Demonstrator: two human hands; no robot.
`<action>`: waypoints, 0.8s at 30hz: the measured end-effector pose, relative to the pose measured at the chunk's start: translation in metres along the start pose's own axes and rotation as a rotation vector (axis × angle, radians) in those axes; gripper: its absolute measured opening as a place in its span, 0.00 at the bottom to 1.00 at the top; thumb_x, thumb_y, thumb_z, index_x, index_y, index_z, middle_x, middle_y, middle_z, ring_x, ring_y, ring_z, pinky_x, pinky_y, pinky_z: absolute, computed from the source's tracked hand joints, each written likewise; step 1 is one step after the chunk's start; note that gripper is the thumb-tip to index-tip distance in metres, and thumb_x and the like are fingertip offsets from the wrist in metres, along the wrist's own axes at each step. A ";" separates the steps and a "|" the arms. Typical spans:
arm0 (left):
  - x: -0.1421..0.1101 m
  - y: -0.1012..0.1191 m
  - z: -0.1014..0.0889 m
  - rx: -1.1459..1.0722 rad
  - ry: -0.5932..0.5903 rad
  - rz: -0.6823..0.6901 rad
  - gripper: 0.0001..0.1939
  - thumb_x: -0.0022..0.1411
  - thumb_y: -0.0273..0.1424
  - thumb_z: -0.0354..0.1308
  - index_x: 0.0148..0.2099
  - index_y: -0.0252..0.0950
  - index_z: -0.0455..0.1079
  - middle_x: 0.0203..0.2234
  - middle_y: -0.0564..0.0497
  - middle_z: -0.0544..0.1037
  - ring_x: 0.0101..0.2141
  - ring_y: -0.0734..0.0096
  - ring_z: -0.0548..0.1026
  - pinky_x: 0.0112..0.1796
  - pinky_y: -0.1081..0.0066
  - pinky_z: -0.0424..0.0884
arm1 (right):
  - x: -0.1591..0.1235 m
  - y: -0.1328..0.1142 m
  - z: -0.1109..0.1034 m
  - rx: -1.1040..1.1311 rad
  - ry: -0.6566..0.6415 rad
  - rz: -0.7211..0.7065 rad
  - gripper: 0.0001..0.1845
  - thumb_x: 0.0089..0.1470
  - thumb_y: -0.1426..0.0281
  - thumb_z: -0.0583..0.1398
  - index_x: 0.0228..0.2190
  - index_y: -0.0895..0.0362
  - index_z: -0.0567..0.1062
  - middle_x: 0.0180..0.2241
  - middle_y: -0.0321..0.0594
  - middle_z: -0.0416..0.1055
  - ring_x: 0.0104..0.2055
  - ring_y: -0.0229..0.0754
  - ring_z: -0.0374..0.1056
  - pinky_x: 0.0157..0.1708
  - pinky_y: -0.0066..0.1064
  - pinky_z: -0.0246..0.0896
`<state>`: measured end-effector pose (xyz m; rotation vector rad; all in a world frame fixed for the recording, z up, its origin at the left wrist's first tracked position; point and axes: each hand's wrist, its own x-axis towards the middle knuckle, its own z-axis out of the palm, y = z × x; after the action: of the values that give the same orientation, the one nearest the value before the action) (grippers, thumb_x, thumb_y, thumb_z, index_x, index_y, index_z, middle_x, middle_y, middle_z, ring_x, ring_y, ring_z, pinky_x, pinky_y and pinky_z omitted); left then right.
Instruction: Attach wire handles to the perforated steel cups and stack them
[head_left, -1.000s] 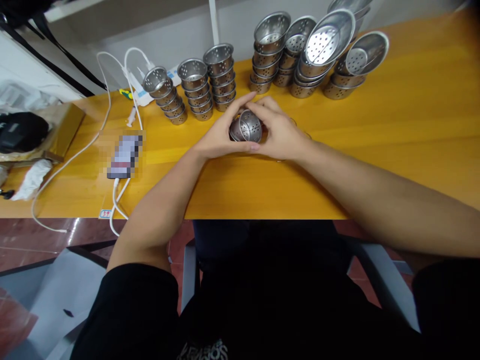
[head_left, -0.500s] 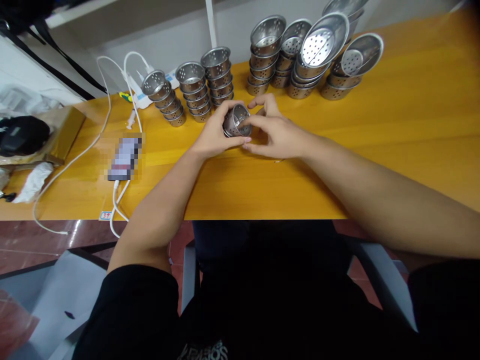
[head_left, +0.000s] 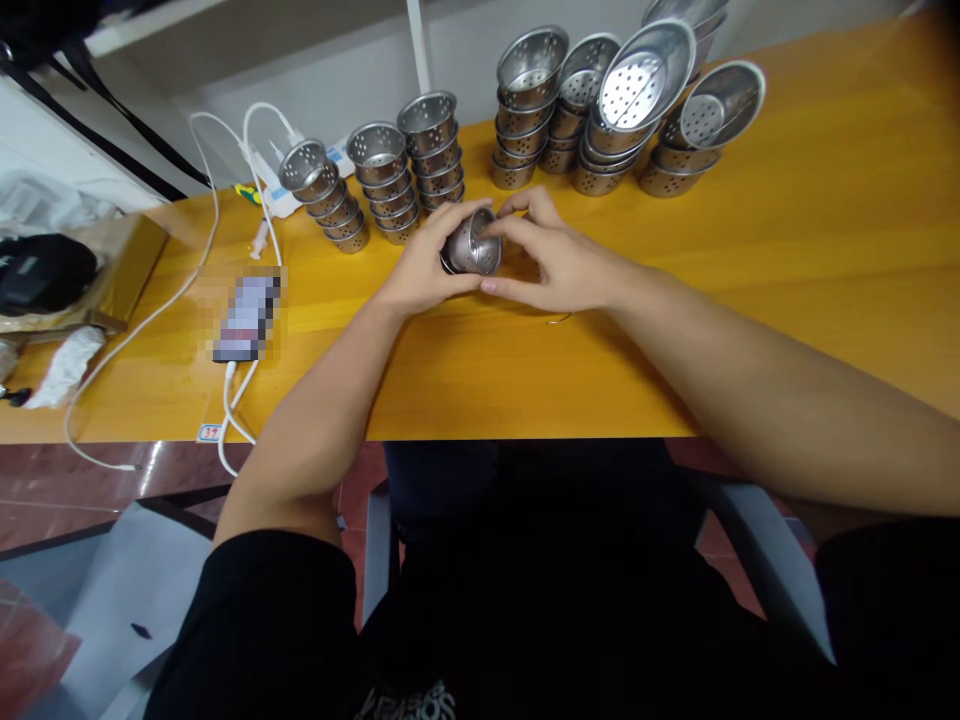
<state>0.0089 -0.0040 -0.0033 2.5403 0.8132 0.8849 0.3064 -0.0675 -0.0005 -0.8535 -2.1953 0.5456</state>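
Observation:
A small perforated metal cup (head_left: 475, 254) is tilted with its mouth toward the right. My left hand (head_left: 420, 264) wraps round its far left side, fingers over the top and thumb along the bottom. From the right, my right hand (head_left: 559, 262) has its index finger inside the mouth and its thumb under the rim, gripping the edge. Its other fingers are curled above. Part of the cup's base is hidden by my left hand. On the table below my right hand lies a thin bent wire-like piece (head_left: 559, 320).
Behind my hands stand stacks of perforated cups: a leaning one (head_left: 347, 236), a second (head_left: 400, 226), a third (head_left: 441, 165). Wider-mouthed stacks (head_left: 600, 178) stand back right. A phone (head_left: 247, 320) with white cables, a syringe-like item (head_left: 259, 240) and a box (head_left: 139, 260) are left.
My right index finger has shifted slightly at the cup's mouth, and the right thumb has moved a little left under the rim. The left hand keeps its hold.

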 end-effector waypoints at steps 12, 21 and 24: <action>-0.001 0.004 0.006 -0.054 0.019 -0.060 0.70 0.57 0.92 0.68 0.81 0.46 0.74 0.75 0.34 0.85 0.76 0.31 0.86 0.79 0.37 0.83 | 0.002 -0.003 -0.003 0.012 -0.018 0.014 0.46 0.66 0.16 0.72 0.61 0.37 0.89 0.70 0.50 0.79 0.78 0.78 0.73 0.86 0.84 0.68; 0.002 0.012 0.000 0.038 -0.017 0.003 0.56 0.68 0.81 0.72 0.81 0.49 0.77 0.75 0.36 0.86 0.77 0.32 0.84 0.82 0.36 0.79 | 0.002 0.006 0.002 -0.008 0.016 -0.002 0.43 0.68 0.18 0.71 0.57 0.40 0.88 0.63 0.52 0.80 0.71 0.78 0.76 0.80 0.82 0.75; 0.002 0.009 0.003 0.041 -0.032 0.011 0.57 0.68 0.80 0.74 0.82 0.49 0.75 0.77 0.34 0.84 0.79 0.29 0.82 0.84 0.34 0.76 | 0.002 0.008 0.002 0.003 0.013 -0.004 0.45 0.67 0.15 0.69 0.55 0.40 0.88 0.61 0.52 0.80 0.68 0.77 0.77 0.78 0.81 0.76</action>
<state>0.0155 -0.0103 -0.0008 2.5903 0.8163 0.8367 0.3067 -0.0602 -0.0060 -0.8484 -2.1833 0.5403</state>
